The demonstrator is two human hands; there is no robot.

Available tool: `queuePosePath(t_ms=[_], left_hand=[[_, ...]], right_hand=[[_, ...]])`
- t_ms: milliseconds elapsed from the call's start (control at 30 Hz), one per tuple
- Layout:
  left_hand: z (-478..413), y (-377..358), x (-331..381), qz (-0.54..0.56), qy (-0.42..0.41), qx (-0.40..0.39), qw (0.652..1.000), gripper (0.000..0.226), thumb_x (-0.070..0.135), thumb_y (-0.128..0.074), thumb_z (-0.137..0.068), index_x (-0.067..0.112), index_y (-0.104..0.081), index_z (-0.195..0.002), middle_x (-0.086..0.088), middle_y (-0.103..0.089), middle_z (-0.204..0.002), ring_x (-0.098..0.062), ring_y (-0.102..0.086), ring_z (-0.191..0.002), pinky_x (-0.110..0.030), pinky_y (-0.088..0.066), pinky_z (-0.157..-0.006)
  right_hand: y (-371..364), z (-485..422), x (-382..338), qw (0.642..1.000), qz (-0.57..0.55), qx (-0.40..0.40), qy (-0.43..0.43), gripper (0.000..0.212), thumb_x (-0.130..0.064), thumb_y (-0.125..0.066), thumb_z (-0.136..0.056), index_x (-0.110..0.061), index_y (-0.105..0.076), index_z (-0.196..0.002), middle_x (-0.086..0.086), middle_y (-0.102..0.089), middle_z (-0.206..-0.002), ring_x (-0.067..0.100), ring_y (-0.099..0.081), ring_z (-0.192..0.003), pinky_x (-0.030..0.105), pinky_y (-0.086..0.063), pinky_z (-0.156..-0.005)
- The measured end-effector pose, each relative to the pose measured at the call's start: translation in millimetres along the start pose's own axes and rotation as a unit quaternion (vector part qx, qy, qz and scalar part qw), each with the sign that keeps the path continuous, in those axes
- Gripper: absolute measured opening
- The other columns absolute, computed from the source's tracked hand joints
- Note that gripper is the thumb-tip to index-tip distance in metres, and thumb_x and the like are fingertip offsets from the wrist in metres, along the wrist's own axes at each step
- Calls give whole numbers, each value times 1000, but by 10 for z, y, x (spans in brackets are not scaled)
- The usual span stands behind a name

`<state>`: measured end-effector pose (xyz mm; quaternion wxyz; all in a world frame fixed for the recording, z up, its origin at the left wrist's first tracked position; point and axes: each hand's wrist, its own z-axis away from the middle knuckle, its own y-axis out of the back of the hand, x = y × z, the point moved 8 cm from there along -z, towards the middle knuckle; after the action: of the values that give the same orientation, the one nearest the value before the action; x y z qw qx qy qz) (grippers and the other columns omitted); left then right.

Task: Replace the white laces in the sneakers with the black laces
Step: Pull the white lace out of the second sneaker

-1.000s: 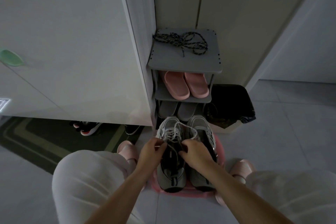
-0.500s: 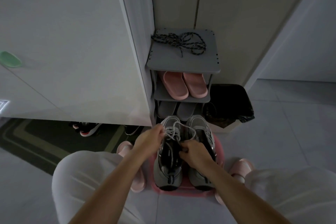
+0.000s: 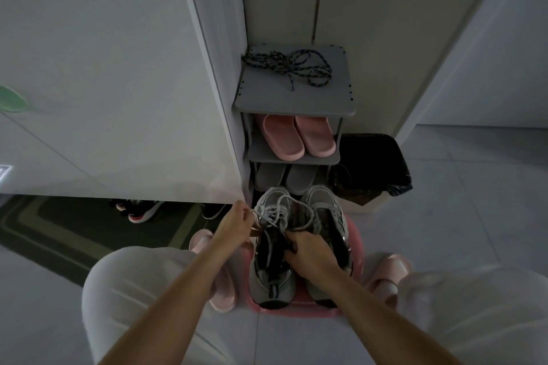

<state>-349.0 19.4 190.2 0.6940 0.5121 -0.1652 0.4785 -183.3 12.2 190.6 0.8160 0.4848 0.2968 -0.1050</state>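
Dim hallway, grey plastic shoe rack (image 3: 296,101) with the speckled black laces (image 3: 289,68) sitting untouched on top. Barely started: my left hand (image 3: 237,224) pinched the white lace (image 3: 281,212), right hand (image 3: 308,249) gripped the grey mesh sneaker (image 3: 271,278) on the pink stool (image 3: 296,310).

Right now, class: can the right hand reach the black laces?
Probably, once freed: the black laces lie uncovered on the rack's top shelf, but the right hand grips a sneaker.
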Motion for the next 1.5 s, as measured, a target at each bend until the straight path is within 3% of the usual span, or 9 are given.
queuePosePath(t_ms=[100,267,500,767,900,1033,1233,1367,1500], left_hand=[[-30,-39,6,0,-9,-14,1000,19,28,-45,-97,10,-51,-96,-13,-64,-94,-30,-65,-88,-53,-54,-79],[180,-134,-10,30,-34,-5,999,26,27,-63,-88,23,-52,-65,3,-56,-63,-21,-58,-68,-46,-53,-73],[107,-121,-22,56,6,-17,998,27,22,-62,-90,20,-53,-65,-1,-55,-63,-16,-56,-62,-32,-50,-54],[-97,213,134,136,8,6,991,14,13,-52,-96,11,-54,-82,-6,-69,-78,-7,-68,-60,-27,-56,-54],[-110,200,230,67,-26,5,997,14,18,-59,-92,16,-58,-77,0,-66,-73,-21,-68,-73,-41,-57,-77],[84,-160,17,-11,16,-59,998,24,25,-65,-87,17,-56,-67,-5,-60,-70,-21,-61,-71,-40,-55,-71],[-13,154,-42,118,67,38,990,15,20,-53,-94,16,-56,-80,-6,-66,-89,-17,-69,-71,-37,-55,-61],[37,-63,-11,11,50,-99,994,31,41,-62,-87,10,-63,-93,-6,-66,-91,-18,-66,-78,-32,-54,-60],[84,-119,55,-28,8,-31,999,24,31,-61,-89,7,-63,-94,-6,-64,-83,-23,-62,-75,-39,-55,-72]], right_hand=[[6,5,3,1000,-9,6,-7,29,-28,-54,-87,-24,-63,-114,5,-69,-104,28,-63,-99,33,-51,-76],[47,19,6,999,27,29,-30,30,-41,-51,-89,-19,-58,-108,6,-67,-105,29,-62,-101,37,-52,-79],[-166,-40,-126,986,43,-16,-159,97,-78,-54,-69,-5,-35,-130,12,-57,-123,32,-57,-114,39,-48,-85],[-181,-47,-72,979,11,-17,-202,82,-63,-59,-75,-10,-28,-129,11,-57,-122,32,-57,-113,39,-46,-83],[-182,-44,-80,978,13,-30,-208,82,-58,-60,-77,-10,-24,-132,11,-56,-124,32,-56,-115,39,-46,-86],[-184,-23,-86,979,12,-26,-201,75,-62,-58,-76,-12,-29,-124,10,-59,-118,31,-58,-111,40,-48,-83],[-177,8,-69,980,13,-22,-200,77,-61,-57,-77,-12,-26,-128,10,-57,-120,32,-57,-112,40,-46,-85],[-185,17,-84,982,-1,-22,-186,77,-68,-55,-76,-12,-30,-123,9,-58,-119,30,-57,-111,38,-46,-85],[-267,76,-37,987,-73,-18,-143,86,-65,-57,-78,-11,-26,-138,12,-44,-136,30,-49,-123,39,-45,-95]])
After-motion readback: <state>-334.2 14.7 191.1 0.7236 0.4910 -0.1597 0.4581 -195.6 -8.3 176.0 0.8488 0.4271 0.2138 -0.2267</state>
